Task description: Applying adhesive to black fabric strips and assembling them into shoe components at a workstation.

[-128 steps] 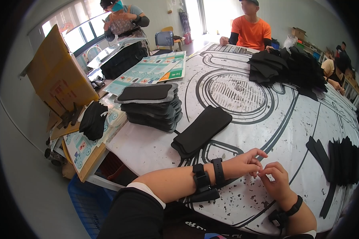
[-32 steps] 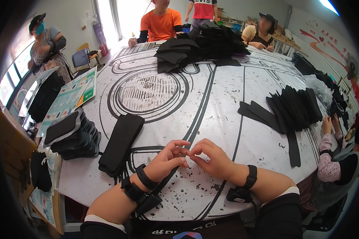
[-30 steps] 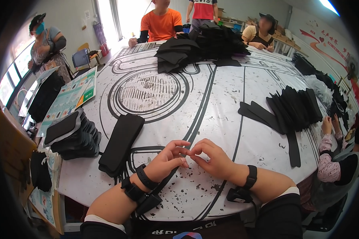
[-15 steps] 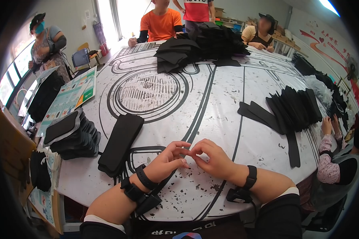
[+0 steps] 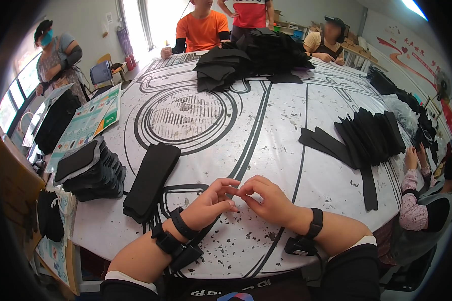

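Over the near middle of the table, my left hand (image 5: 211,203) and my right hand (image 5: 269,201) meet at the fingertips. The left one is open, its fingers loosely stretched and its thumb apart. My right fingers are bent, with a gap showing between index finger and thumb; I see nothing held in either hand. Left of my left hand lies a stack of long black fabric strips (image 5: 152,183). Beyond it to the left stands a taller pile of black pads with grey edges (image 5: 89,170). Fanned black strips (image 5: 369,138) lie to the right.
A large heap of black fabric pieces (image 5: 256,57) covers the far side of the white, line-printed table (image 5: 281,150). Printed sheets (image 5: 93,118) and a black bundle (image 5: 58,123) lie along the left edge. Several people are around the table; one person's hands (image 5: 417,156) are at the right edge.
My hands have not visibly moved. At the far left, the standing person's arm has shifted lower and across the body. The stacks lie as before.
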